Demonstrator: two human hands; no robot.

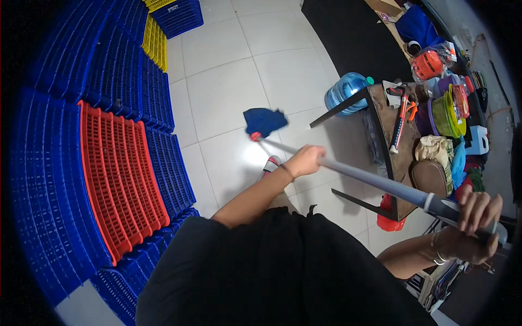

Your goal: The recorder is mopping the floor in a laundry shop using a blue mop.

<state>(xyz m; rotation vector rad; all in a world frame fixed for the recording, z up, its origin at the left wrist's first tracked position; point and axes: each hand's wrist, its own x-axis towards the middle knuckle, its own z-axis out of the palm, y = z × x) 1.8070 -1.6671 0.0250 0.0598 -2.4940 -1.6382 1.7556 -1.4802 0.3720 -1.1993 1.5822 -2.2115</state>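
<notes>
A long grey mop handle (367,173) runs slantwise across the view, from the floor up to the right edge. My left hand (308,160) grips its middle part. Around the dark upper end, at the far right, my right hand (477,228) is closed. At the handle's lower end, a red joint (255,136) meets a dark blue cloth mop head (265,121), which lies on the white tiled floor (220,93). A foot in a sandal (272,163) shows just below the mop head.
Stacked blue crates (116,77) and a red crate (122,179) line the left side. At the right, a table (403,167) holds a hammer (399,122), tubs and bags. Beside its leg stands a large blue water bottle (346,91). A red plastic bag (389,222) hangs near the table's corner.
</notes>
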